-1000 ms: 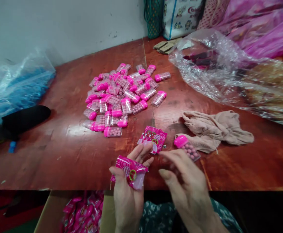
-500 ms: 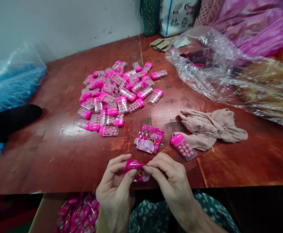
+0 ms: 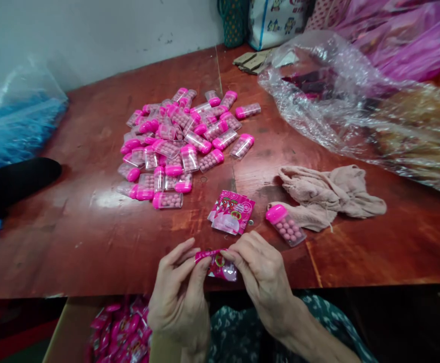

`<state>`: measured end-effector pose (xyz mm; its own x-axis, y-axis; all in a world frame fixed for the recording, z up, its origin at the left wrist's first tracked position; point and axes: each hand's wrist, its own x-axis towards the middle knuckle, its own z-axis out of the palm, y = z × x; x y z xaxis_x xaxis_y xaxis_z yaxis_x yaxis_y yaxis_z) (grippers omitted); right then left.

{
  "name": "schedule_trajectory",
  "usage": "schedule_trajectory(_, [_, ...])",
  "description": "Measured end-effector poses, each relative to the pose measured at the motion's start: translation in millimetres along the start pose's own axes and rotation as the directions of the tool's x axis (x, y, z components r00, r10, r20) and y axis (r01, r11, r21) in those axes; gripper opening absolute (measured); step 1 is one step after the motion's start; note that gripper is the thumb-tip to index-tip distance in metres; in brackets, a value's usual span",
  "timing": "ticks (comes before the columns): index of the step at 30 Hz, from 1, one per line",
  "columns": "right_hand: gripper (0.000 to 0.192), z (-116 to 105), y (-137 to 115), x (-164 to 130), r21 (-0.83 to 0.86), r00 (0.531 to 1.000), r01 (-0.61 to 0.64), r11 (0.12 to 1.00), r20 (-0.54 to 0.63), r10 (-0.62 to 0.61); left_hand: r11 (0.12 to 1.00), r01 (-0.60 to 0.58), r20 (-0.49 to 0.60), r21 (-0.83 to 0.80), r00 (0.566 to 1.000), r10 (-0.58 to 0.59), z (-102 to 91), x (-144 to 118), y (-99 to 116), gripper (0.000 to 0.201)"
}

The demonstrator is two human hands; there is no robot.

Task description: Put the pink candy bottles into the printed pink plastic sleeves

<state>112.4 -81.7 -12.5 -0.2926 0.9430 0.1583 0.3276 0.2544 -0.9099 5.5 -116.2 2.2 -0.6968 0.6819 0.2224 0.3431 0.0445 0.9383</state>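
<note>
Between my two hands, over the table's near edge, is a small pink printed sleeve label (image 3: 223,269). My left hand (image 3: 184,292) pinches its left end with thumb and fingers. My right hand (image 3: 261,282) pinches its upper right part, and the top edge looks folded over. Just beyond lies a small stack of similar pink labels (image 3: 232,213). To the right, a clear container with a pink cap and pink balls (image 3: 287,226) rests against a crumpled beige cloth (image 3: 333,194). Many such capped containers (image 3: 182,126) lie heaped farther back.
A box below the table edge holds pink packed items (image 3: 123,333). At the left are a bag of blue pieces (image 3: 19,126) and a black object (image 3: 23,181). Clear plastic sheeting (image 3: 333,101), cardboard pieces (image 3: 253,61) and a white printed bag (image 3: 276,25) occupy the back right.
The label's top edge has tipped over and its lower part now shows below my fingers. Both hands have turned slightly around it. The whole view has shifted a little.
</note>
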Motion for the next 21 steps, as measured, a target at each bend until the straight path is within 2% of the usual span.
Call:
schedule_trajectory(3, [0.026,-1,1,1,0.164,0.995,-0.100,0.981,0.026,0.097,0.983,0.079,-0.034,-0.169,0.996,-0.085,4.1,0,-6,0.010])
schedule_trajectory(7, [0.026,-6,2,0,0.427,0.944,-0.329,0.842,0.170,0.282,0.872,0.302,0.127,-0.385,0.953,-0.273,2.7,5,-24,0.016])
schedule_trajectory(11, [0.021,-8,3,1,0.574,0.890,-0.455,0.681,0.287,0.353,0.811,0.412,0.139,-0.416,0.910,-0.391,-1.1,9,-30,0.013])
schedule_trajectory(14, [0.019,-8,2,3,0.611,0.866,-0.500,0.614,0.352,0.355,0.761,0.494,0.134,-0.419,0.863,-0.487,-1.7,10,-28,0.016])
schedule_trajectory(17, [0.019,-10,2,5,0.608,0.853,-0.521,0.599,0.358,0.379,0.735,0.531,0.176,-0.421,0.843,-0.508,-1.8,11,-27,0.019])
schedule_trajectory(21, [0.022,-12,3,4,0.579,0.861,-0.505,0.640,0.292,0.416,0.747,0.533,0.232,-0.398,0.846,-0.480,-2.0,12,-27,0.015])
